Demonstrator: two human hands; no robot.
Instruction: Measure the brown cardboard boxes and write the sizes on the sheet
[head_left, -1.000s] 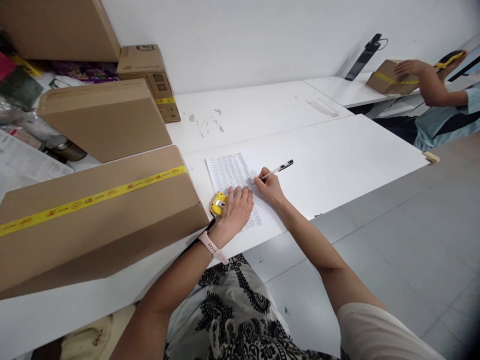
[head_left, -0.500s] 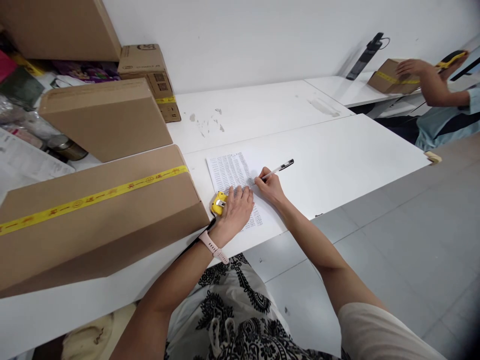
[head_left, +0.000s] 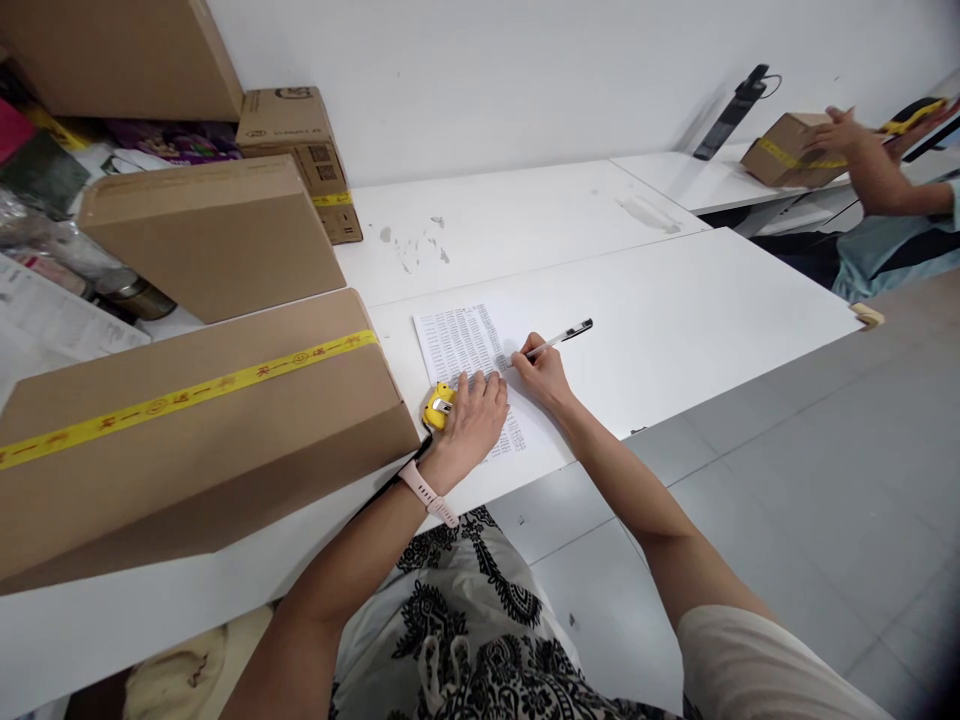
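A printed sheet of paper [head_left: 459,340] with columns of small text lies on the white table. My left hand [head_left: 474,415] rests flat on it, fingers stretched out and holding nothing. Beside the thumb side of that hand sits a yellow tape measure [head_left: 438,407], partly against the wrist end. My right hand [head_left: 541,372] is closed around a pen [head_left: 564,336], its tip down by the right edge of the print. The pen's upper end, with a black clip, slants up to the right. The fingers hide where the tip meets the paper.
A large taped cardboard box [head_left: 195,430] stands close on the left, with more boxes [head_left: 217,240] behind it. The white table [head_left: 675,300] stretches right. A dark bottle [head_left: 731,115] stands at the wall, near a co-worker's hand [head_left: 836,135] by a small taped box [head_left: 787,150].
My right hand and the pen have shifted very slightly to the right. My left hand stays in place. The co-worker's hands at the far right have moved a little to the right.
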